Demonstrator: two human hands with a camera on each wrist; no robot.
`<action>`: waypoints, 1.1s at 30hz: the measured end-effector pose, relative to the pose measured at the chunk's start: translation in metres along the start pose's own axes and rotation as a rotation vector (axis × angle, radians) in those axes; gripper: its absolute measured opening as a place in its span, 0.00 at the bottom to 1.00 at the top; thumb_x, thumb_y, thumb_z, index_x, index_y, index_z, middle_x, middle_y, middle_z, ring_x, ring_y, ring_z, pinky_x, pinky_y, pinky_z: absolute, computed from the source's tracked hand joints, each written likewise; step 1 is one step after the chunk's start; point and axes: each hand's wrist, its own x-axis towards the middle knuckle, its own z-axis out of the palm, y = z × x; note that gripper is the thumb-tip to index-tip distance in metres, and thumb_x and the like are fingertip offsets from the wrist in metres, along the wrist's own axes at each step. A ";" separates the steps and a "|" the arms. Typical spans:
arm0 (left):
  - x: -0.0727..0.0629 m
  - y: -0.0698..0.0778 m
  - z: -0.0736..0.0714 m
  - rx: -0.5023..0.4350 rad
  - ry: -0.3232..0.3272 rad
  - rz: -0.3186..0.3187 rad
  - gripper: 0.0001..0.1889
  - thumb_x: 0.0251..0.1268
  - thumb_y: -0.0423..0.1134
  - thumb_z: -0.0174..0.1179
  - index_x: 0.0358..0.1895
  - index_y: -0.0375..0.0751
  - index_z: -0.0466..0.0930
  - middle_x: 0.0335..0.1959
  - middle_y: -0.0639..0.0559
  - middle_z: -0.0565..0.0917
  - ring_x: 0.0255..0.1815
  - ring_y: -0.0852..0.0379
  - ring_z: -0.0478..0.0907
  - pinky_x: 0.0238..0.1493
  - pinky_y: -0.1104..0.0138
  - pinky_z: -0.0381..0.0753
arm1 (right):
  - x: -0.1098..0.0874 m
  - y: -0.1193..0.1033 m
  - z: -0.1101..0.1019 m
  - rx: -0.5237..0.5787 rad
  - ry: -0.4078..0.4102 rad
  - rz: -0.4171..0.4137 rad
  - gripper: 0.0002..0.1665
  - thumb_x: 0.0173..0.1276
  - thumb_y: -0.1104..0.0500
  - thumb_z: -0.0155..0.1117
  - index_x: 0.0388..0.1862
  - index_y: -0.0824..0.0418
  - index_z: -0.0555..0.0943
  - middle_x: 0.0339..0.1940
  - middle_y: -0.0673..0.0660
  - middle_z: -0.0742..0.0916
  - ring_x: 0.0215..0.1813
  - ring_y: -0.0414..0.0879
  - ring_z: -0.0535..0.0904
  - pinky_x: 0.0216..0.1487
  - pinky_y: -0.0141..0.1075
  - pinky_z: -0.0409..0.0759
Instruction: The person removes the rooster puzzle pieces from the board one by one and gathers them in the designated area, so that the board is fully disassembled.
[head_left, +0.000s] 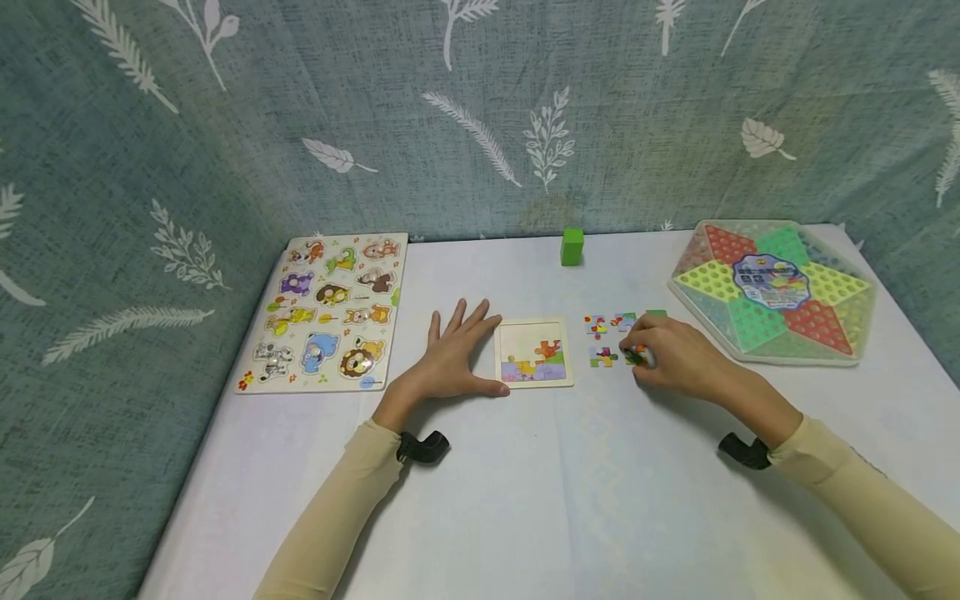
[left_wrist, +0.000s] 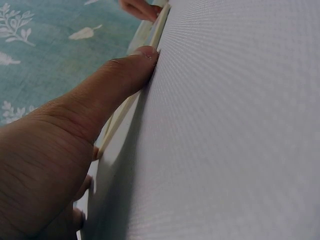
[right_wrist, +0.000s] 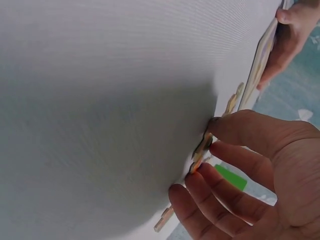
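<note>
A shallow square puzzle frame (head_left: 517, 340) lies on the table, with several jigsaw pieces fitted along its bottom and right side. My left hand (head_left: 453, 358) is spread at the frame's left side, thumb on the lower left corner and index fingertip by the upper left one. In the left wrist view the thumb (left_wrist: 120, 75) presses on the frame's edge. To the right, my right hand (head_left: 678, 354) pinches a colourful jigsaw piece (right_wrist: 202, 147) between thumb and fingers, close over the table. Loose jigsaw pieces (head_left: 602, 357) lie beside that hand, which partly hides some.
An animal puzzle board (head_left: 322, 317) lies at the left. Behind the frame stands a green block (head_left: 572, 247), near the patterned curtain (head_left: 480, 125). A hexagonal game board (head_left: 772, 292) with coloured triangles lies at the back right of the white table (head_left: 525, 483).
</note>
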 end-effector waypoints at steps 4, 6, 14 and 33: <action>-0.001 0.001 -0.001 -0.001 0.001 -0.001 0.61 0.44 0.68 0.74 0.81 0.49 0.53 0.82 0.51 0.41 0.81 0.44 0.27 0.71 0.41 0.18 | 0.000 -0.002 -0.001 -0.006 -0.013 -0.004 0.17 0.54 0.65 0.75 0.45 0.65 0.88 0.42 0.57 0.84 0.43 0.52 0.80 0.42 0.48 0.80; -0.001 0.000 0.000 0.000 0.002 0.000 0.61 0.44 0.68 0.74 0.81 0.49 0.54 0.82 0.51 0.41 0.81 0.44 0.27 0.71 0.41 0.18 | -0.001 -0.002 0.000 -0.011 -0.012 -0.007 0.17 0.54 0.65 0.75 0.45 0.66 0.88 0.43 0.58 0.84 0.44 0.52 0.80 0.42 0.48 0.80; -0.001 0.000 0.000 -0.001 0.004 -0.004 0.61 0.44 0.68 0.74 0.81 0.49 0.53 0.82 0.51 0.41 0.81 0.44 0.27 0.71 0.41 0.18 | -0.002 -0.001 0.001 -0.004 0.012 -0.022 0.16 0.55 0.67 0.76 0.44 0.66 0.88 0.43 0.59 0.84 0.45 0.54 0.81 0.45 0.50 0.81; -0.001 0.002 -0.001 0.011 -0.002 -0.006 0.61 0.44 0.67 0.75 0.81 0.49 0.53 0.83 0.51 0.42 0.81 0.44 0.27 0.71 0.41 0.19 | -0.003 -0.002 -0.001 0.012 0.015 -0.031 0.16 0.55 0.67 0.76 0.45 0.65 0.88 0.46 0.60 0.86 0.48 0.55 0.82 0.47 0.52 0.80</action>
